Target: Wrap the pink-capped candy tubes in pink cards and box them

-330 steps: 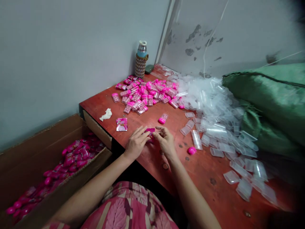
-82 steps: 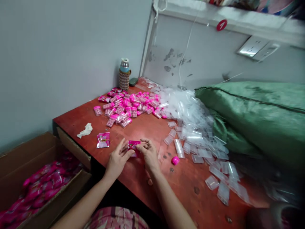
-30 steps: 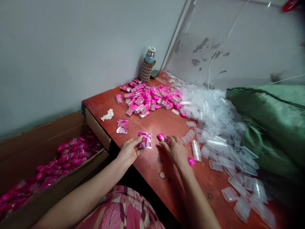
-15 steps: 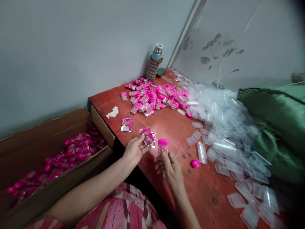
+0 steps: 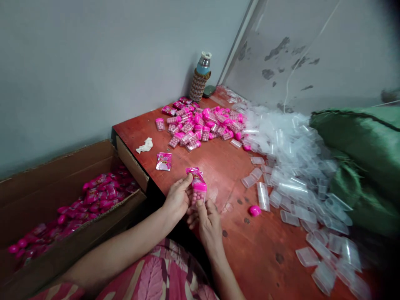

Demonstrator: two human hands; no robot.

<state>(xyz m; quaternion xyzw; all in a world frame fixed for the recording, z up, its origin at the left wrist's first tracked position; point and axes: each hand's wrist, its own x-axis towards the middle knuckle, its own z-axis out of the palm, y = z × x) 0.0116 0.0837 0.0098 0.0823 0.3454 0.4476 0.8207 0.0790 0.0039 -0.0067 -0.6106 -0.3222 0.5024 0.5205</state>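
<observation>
Between thumb and fingers, my left hand pinches a pink printed sleeve near the table's front edge. My right hand grips the lower end of a small clear candy container full of pink balls. Its bright pink cap points up and away from me and meets the sleeve; whether the cap is inside cannot be made out. More flat pink sleeves lie on the red table to the left of my hands. A loose pink cap sits to the right.
Filled containers are heaped at the table's back, before a bottle in a knitted cover. Empty clear tubes spread over the right side beside a green sack. A cardboard box of wrapped containers stands left. Crumpled white scrap lies near the edge.
My right hand has moved left with the candy container, bringing its cap up to the pink sleeve in my left hand. The two were apart before.
</observation>
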